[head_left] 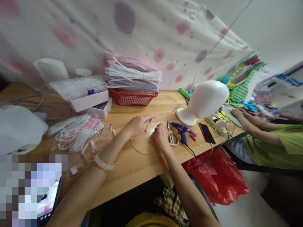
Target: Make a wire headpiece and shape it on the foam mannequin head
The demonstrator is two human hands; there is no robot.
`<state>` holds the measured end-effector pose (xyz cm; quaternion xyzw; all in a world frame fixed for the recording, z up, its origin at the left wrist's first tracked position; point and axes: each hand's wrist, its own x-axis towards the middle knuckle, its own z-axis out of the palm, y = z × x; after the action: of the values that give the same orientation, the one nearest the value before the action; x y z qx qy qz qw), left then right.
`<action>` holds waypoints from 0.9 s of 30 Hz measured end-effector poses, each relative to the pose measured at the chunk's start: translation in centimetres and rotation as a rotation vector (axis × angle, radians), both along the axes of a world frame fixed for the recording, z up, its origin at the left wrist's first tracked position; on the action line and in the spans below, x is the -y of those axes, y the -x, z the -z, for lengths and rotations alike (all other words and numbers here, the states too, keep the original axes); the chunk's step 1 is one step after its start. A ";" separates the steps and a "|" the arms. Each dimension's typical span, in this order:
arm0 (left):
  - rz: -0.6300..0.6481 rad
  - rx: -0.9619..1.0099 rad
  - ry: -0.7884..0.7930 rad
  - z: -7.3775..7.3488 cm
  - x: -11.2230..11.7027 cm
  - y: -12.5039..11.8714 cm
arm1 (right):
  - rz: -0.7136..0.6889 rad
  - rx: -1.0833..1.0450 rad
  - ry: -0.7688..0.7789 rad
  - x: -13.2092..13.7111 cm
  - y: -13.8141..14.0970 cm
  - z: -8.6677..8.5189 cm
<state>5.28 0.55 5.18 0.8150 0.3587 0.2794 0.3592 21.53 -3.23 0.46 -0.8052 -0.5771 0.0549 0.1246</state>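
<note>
My left hand and my right hand are close together over the wooden table, fingers pinched around a thin pale wire. A short bit of the wire arches up between the fingertips, and the rest curves in a loop on the table below. The exact grip of the right fingers is partly hidden by the hand itself. Just right of my right hand lie scissors with pale handles. Beside them is a blue glue gun with its cord running off the front edge.
A white foam head stands at the back right, near a phone. A red basket holds pipe cleaners. Bagged pearl strings and boxes are left. A co-worker's hands are far right, above a red bag.
</note>
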 end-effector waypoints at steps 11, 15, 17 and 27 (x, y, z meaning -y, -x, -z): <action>0.043 0.246 0.050 -3.8 1.4 1.7 | -0.147 -0.610 -0.254 1.9 -4.2 -4.0; 0.025 0.276 0.085 -3.0 1.2 2.0 | -0.137 -0.925 -0.333 2.0 -4.1 -3.5; 0.006 0.278 0.108 -2.5 1.2 2.1 | -0.117 -1.059 -0.372 2.0 -3.9 -3.1; -0.109 0.324 0.228 -0.2 2.1 2.9 | 0.021 -1.677 -0.379 1.9 -4.3 -1.1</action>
<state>2.38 -1.56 5.39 0.6928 0.3690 0.3834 0.4867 25.81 -5.15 1.55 -0.4696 -0.2863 0.5333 0.6427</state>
